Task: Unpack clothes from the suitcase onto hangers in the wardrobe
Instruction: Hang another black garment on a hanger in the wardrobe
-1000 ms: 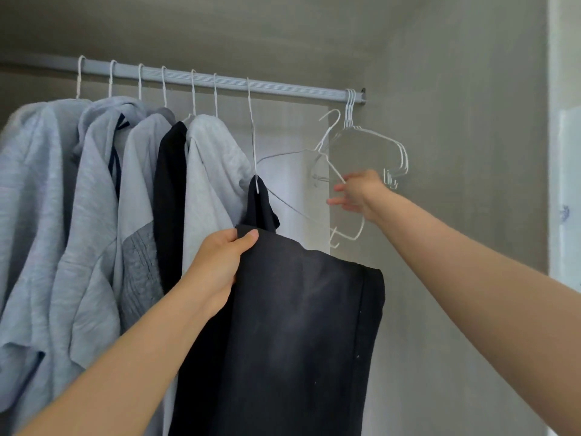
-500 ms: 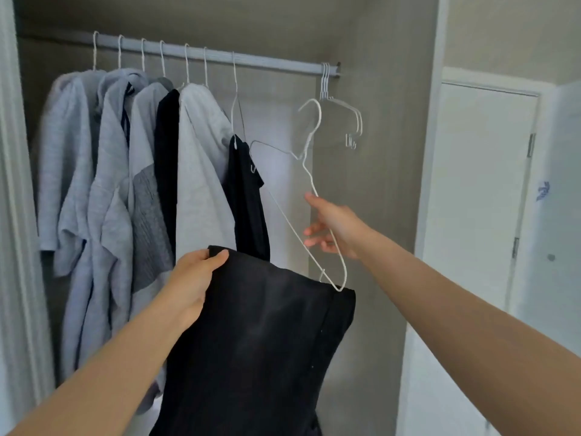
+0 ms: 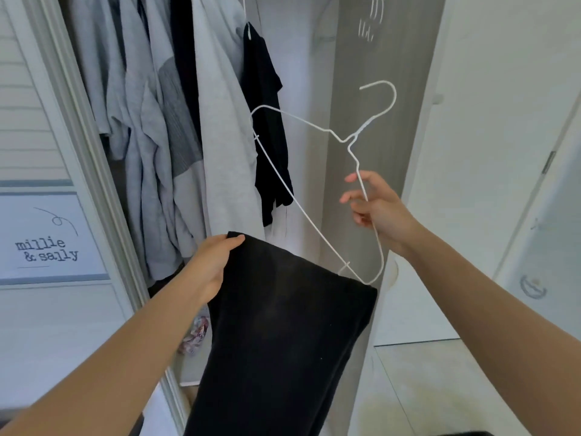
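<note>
Right now the left hand point(image 3: 217, 262) grips the top left corner of a black garment point(image 3: 283, 335), thumb laid over the front of the cloth and fingers behind it. The garment hangs straight down in front of the open wardrobe point(image 3: 361, 73). The right hand point(image 3: 380, 212) holds a white wire hanger point(image 3: 364, 125), with its fingers curled round one sloping shoulder wire. The hanger is tilted, its hook pointing up and to the right, and its lowest corner sits right at the garment's upper right edge. Behind them, inside the wardrobe, hang several grey tops point(image 3: 147, 121), a pale grey top point(image 3: 220, 121) and a small black top point(image 3: 267, 121). A few spare hangers point(image 3: 372, 17) show blurred near the top. At the left, a sign point(image 3: 47, 247) reads "millie & sally".
</note>
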